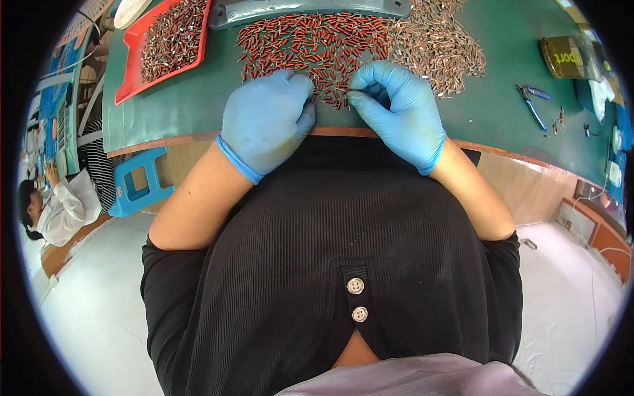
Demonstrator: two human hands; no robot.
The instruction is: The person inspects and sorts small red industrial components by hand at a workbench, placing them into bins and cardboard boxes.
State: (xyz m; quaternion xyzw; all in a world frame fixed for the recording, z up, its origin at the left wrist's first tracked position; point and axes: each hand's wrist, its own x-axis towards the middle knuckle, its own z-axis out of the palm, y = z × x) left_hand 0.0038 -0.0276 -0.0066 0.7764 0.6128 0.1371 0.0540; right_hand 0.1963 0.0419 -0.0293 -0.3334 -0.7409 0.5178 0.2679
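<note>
My left hand, in a blue glove, is curled closed at the near edge of a spread of small dark-red cylindrical parts with thin metal ends. Its fingertips point toward the middle, and anything between them is hidden. Opposite it, my right hand, gloved the same, makes a pinch with thumb and forefinger close to the same parts. What that pinch holds is too small to make out. A few loose red parts lie in the gap between the two hands.
A red scoop-shaped tray of similar parts stands at the far left. Beyond the spread lies a grey bar; a brownish heap of parts adjoins it. Blue-handled pliers and a jar are at right. A person sits far left, near a blue stool.
</note>
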